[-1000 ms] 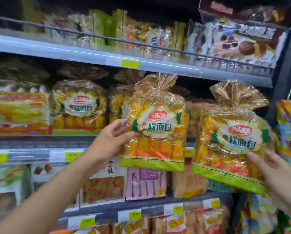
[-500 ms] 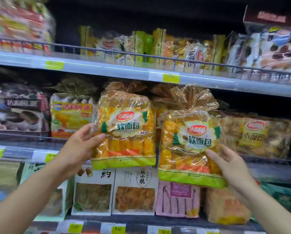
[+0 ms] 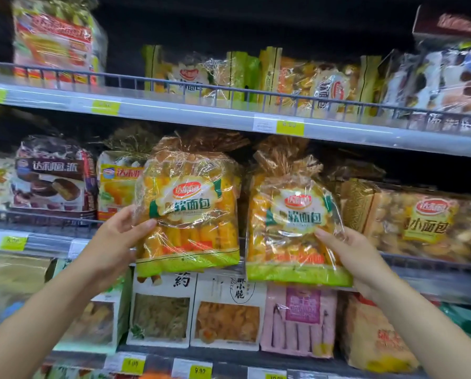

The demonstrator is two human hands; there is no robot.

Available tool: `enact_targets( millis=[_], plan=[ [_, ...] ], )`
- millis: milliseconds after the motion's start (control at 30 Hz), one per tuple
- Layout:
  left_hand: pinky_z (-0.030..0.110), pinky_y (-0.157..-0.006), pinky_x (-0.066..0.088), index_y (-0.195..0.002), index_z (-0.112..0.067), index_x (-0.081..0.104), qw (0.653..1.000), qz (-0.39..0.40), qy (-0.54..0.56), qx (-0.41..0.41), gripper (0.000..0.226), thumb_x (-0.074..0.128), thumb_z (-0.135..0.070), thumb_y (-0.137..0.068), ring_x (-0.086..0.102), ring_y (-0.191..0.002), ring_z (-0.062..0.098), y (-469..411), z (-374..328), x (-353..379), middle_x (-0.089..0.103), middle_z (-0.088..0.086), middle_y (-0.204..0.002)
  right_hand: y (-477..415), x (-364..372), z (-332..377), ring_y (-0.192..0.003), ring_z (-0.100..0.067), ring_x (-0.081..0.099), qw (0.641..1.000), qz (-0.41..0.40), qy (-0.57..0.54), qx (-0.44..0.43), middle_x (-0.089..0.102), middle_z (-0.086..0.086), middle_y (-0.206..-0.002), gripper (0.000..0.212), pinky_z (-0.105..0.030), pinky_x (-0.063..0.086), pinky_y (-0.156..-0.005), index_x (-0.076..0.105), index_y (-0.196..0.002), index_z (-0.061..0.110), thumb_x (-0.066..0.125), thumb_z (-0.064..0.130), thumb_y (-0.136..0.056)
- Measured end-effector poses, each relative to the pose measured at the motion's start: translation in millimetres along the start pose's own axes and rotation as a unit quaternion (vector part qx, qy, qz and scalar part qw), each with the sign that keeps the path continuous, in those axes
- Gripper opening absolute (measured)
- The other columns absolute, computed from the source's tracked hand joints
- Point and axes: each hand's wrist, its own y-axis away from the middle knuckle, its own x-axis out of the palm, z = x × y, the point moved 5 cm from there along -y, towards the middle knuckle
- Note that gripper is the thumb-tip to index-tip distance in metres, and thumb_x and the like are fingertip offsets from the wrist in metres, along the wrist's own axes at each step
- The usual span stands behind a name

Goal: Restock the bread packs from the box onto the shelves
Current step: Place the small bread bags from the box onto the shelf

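Observation:
Two yellow-and-green bread packs are held upright in front of the middle shelf. My left hand grips the left bread pack by its lower left side, thumb across the front. My right hand holds the right bread pack at its lower right corner, thumb on the front. Both packs have twisted clear tops that reach up to the shelf above. The packs' bottoms hang at the level of the middle shelf's front rail. The box is not in view.
The top shelf carries more bread packs behind a wire rail. On the middle shelf stand chocolate pie packs at left and small-bread packs at right. Boxed snacks and a pink pack fill the lower shelf.
The view has shifted left and up along the shelves. Both hands have carried their packs closer together and toward the middle shelf.

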Motion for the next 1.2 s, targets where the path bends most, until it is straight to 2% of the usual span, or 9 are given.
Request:
enact_targets(
  millis=[100, 233, 367, 533, 700, 833, 1000, 1067, 1200],
  plan=[
    [0.051, -0.095, 0.050, -0.139, -0.031, 0.054, 1.000, 0.000, 0.008, -0.001, 0.114, 0.095, -0.062, -0.036, 0.065, -0.116, 0.021, -1, 0, -2, 0.063, -0.003, -0.136, -21, -5, 16, -0.107, -0.013, 0.063, 1.000, -0.019, 0.020, 0.012, 0.070, 0.004, -0.119, 0.072, -0.034, 0.049, -0.098, 0.065, -0.127, 0.017, 0.081, 0.059, -0.071],
    [0.058, -0.105, 0.042, -0.130, -0.037, 0.061, 1.000, 0.005, 0.006, 0.002, 0.107, 0.094, -0.066, -0.033, 0.064, -0.118, 0.020, 1, -2, 2, 0.066, -0.009, -0.131, -43, -4, 30, -0.087, -0.006, 0.059, 0.999, -0.024, 0.032, 0.005, 0.067, 0.008, -0.100, 0.048, -0.028, 0.046, -0.074, 0.060, -0.120, 0.015, 0.075, 0.043, -0.085],
    [0.060, -0.106, 0.042, -0.122, -0.038, 0.066, 1.000, 0.019, 0.016, 0.000, 0.086, 0.093, -0.061, -0.043, 0.064, -0.118, 0.023, 5, -6, 9, 0.067, -0.009, -0.129, -56, 2, 33, -0.117, -0.024, 0.060, 0.998, -0.050, 0.025, 0.015, 0.064, -0.002, -0.130, 0.073, -0.043, 0.047, -0.102, 0.050, -0.142, 0.012, 0.077, 0.044, -0.082],
    [0.059, -0.109, 0.038, -0.146, -0.031, 0.047, 1.000, 0.003, 0.025, -0.017, 0.112, 0.094, -0.057, -0.048, 0.059, -0.125, 0.021, 7, -1, 0, 0.052, -0.006, -0.148, -67, 10, 28, -0.105, -0.023, 0.068, 0.998, -0.053, -0.035, 0.022, 0.073, -0.003, -0.114, 0.075, -0.049, 0.053, -0.099, 0.053, -0.140, 0.014, 0.082, 0.041, -0.076],
    [0.026, -0.061, 0.052, -0.114, -0.039, 0.067, 1.000, -0.012, 0.023, -0.010, 0.084, 0.094, -0.063, -0.038, 0.070, -0.096, 0.007, 11, -6, 11, 0.066, -0.011, -0.127, -75, 12, 26, -0.112, -0.026, 0.065, 0.995, -0.054, -0.082, 0.026, 0.070, -0.003, -0.121, 0.103, -0.053, 0.050, -0.102, 0.050, -0.142, 0.018, 0.088, 0.056, -0.055],
    [0.018, -0.048, 0.051, -0.093, -0.043, 0.073, 1.000, -0.013, 0.027, 0.004, 0.079, 0.095, -0.064, -0.020, 0.071, -0.075, 0.001, 16, -8, 14, 0.074, -0.017, -0.105, -83, 13, 31, -0.114, -0.018, 0.056, 0.992, -0.097, -0.086, -0.005, 0.059, 0.006, -0.125, 0.067, -0.035, 0.044, -0.097, 0.048, -0.144, 0.017, 0.076, 0.036, -0.086],
    [0.015, -0.045, 0.049, -0.104, -0.032, 0.063, 0.999, -0.024, 0.036, 0.001, 0.020, 0.062, -0.015, -0.094, 0.070, -0.064, 0.000, 13, -3, 16, 0.067, -0.006, -0.111, -87, 23, 28, -0.114, -0.017, 0.055, 0.990, -0.118, -0.041, -0.071, 0.060, 0.013, -0.110, 0.032, -0.033, 0.043, -0.090, 0.058, -0.121, 0.034, 0.070, 0.034, -0.092],
    [0.014, -0.045, 0.050, -0.107, -0.033, 0.061, 0.999, -0.034, 0.022, -0.011, 0.024, 0.057, -0.011, -0.097, 0.070, -0.066, -0.002, 13, 2, 13, 0.065, -0.010, -0.111, -88, 24, 20, -0.122, -0.018, 0.053, 0.990, -0.113, -0.016, -0.080, 0.058, 0.013, -0.116, 0.030, -0.039, 0.045, -0.101, 0.056, -0.114, 0.042, 0.072, 0.035, -0.090],
    [0.014, -0.046, 0.050, -0.105, -0.035, 0.060, 0.999, -0.051, 0.015, -0.009, 0.025, 0.057, -0.011, -0.097, 0.069, -0.066, -0.005, 12, 4, 12, 0.063, -0.014, -0.107, -87, 21, 11, -0.114, -0.017, 0.056, 0.989, -0.107, 0.060, -0.080, 0.058, 0.008, -0.121, 0.051, -0.041, 0.048, -0.102, 0.051, -0.133, 0.024, 0.073, 0.036, -0.089]
  ],
)
